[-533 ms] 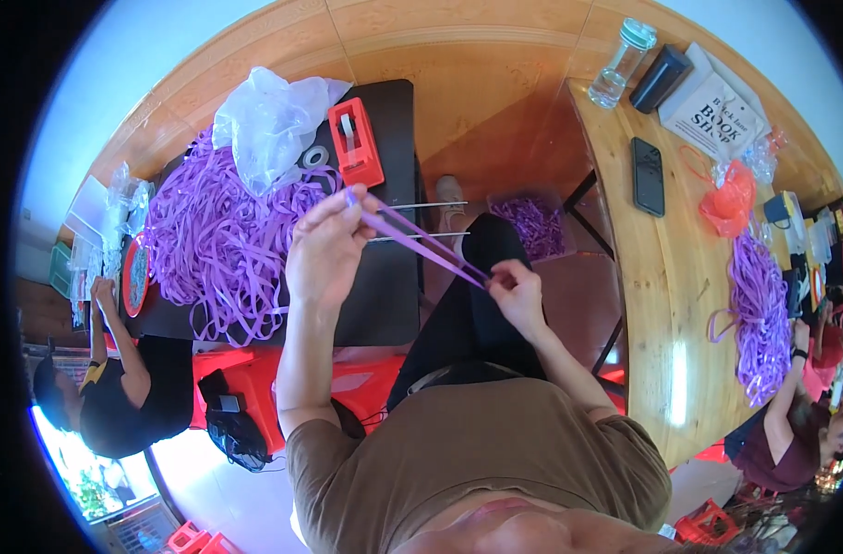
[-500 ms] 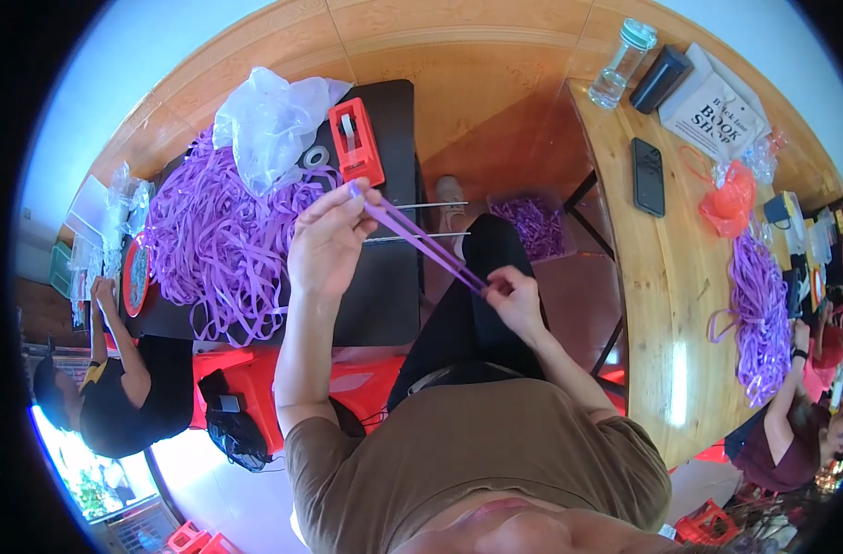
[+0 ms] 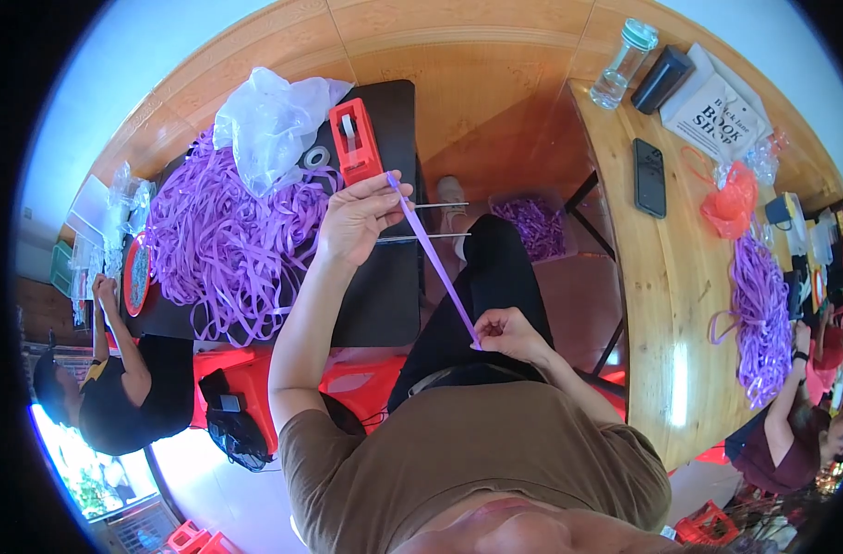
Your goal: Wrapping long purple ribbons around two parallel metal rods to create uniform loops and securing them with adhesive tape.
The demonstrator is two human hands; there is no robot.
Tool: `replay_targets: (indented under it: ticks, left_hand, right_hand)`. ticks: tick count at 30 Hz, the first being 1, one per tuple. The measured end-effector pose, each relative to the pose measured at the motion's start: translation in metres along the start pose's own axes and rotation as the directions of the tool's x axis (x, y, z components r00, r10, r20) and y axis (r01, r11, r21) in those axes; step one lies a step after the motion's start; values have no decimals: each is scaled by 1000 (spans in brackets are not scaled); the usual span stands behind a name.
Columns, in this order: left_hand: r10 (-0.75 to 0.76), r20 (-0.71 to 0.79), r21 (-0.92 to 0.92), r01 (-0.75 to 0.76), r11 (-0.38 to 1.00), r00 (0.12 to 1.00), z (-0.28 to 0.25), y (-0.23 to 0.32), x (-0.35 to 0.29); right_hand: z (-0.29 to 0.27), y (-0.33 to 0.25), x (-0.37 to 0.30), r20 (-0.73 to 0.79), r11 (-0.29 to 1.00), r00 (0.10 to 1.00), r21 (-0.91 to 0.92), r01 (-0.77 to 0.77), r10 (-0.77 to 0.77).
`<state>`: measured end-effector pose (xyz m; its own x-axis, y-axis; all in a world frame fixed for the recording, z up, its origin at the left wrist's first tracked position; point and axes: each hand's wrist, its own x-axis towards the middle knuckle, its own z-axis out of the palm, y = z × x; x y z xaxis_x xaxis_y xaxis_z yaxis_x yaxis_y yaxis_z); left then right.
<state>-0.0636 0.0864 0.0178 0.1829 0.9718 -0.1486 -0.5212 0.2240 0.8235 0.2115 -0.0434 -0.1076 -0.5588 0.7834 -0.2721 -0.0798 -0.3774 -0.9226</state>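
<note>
A narrow purple ribbon (image 3: 440,263) is stretched taut between my two hands, above my lap. My left hand (image 3: 355,220) pinches its upper end near the edge of the dark table. The lower end sits between the fingertips of my right hand (image 3: 511,334), over my thigh. Just beyond my left hand stands a red tape dispenser (image 3: 359,152) with a roll in it. Two thin metal rods (image 3: 445,236) stick out from the table edge beside that hand. A large tangled heap of purple ribbon (image 3: 223,240) covers much of the dark table to the left.
A clear plastic bag (image 3: 272,125) lies on the heap. A bin of purple pieces (image 3: 532,226) stands on the floor. The wooden table (image 3: 657,305) at right carries a phone (image 3: 649,175), a bottle (image 3: 623,65) and a ribbon bundle (image 3: 761,319). Other people sit at both sides.
My right hand has moved down and slightly left, my left hand right and slightly up. The ribbon, earlier seen as two strands, now looks like one flat, steeper strip.
</note>
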Motion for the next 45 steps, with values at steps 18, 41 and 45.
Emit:
replay_targets:
  ticks: [18,41,45]
  left_hand:
    - [86,64,130,-93,987,994,6,-16,4]
    - [-161,269,264,89,961,949,62,-13,-55]
    - [-245,357,285,145,947,901,63,-20,-61]
  right_hand:
    - [-2,-7,-3,-115,993,993,-117,22,-35]
    - [-22,-90,14,-199,658,688,-558,506,-698]
    - [-8,-144,26,173,618,670,-273,737,-722]
